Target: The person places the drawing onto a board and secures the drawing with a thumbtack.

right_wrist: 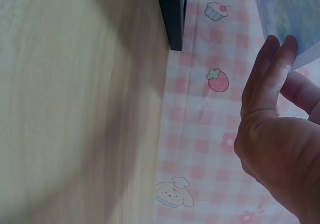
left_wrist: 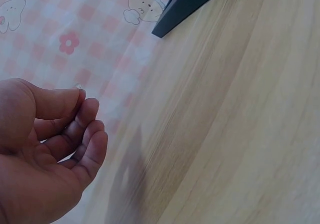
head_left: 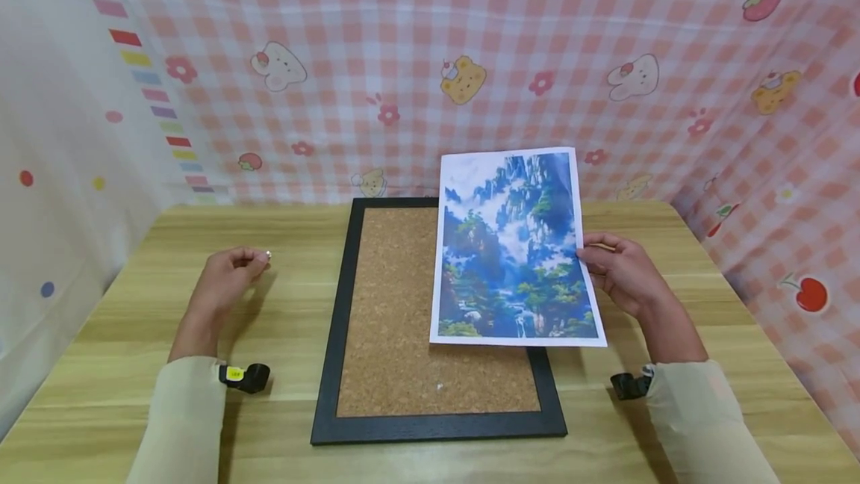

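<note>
My right hand [head_left: 621, 271] pinches the right edge of a printed landscape picture [head_left: 513, 252], a white-bordered sheet with blue mountains and green trees. The sheet is held up over the right part of a cork board [head_left: 396, 305] with a black frame [head_left: 440, 428], hiding that part. In the right wrist view, the fingers [right_wrist: 270, 78] lie against the sheet. To the left of the board, my left hand [head_left: 231, 278] pinches a tiny clear push pin [left_wrist: 78, 86] between thumb and fingertips, mostly covered by them. A small whitish spot [head_left: 440, 387] shows on the lower cork, too small to identify.
The board lies on a wood-grain table [head_left: 295, 349]. Behind the table hangs a pink checked curtain [head_left: 416, 43] with cartoon prints, and more printed cloth [head_left: 793, 193] borders the right side. Each wrist wears a small black camera [head_left: 248, 377].
</note>
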